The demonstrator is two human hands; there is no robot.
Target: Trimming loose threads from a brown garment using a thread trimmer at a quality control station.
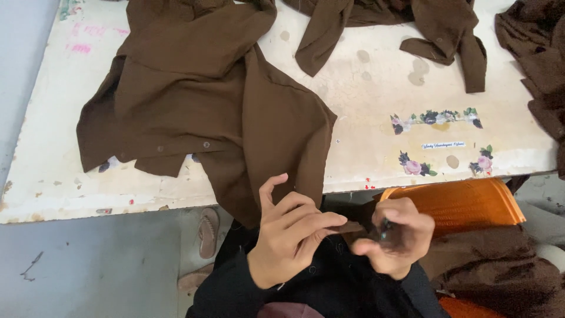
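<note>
A brown garment [200,100] lies spread on the white table [365,159], one corner hanging over the front edge toward me. My left hand [291,235] pinches a small tip of this brown cloth between thumb and fingers. Right beside it, my right hand [394,235] is closed around a small dark tool with a greenish tip, held close to the pinched cloth. Both hands hover over my lap, below the table's edge. Small buttons show along the garment's lower hem.
More brown garments lie at the table's back [435,29] and right edge [541,70]. Flower stickers [438,118] mark the tabletop. An orange woven basket [465,203] holds brown cloth at my right. Sandals [207,232] rest on the grey floor.
</note>
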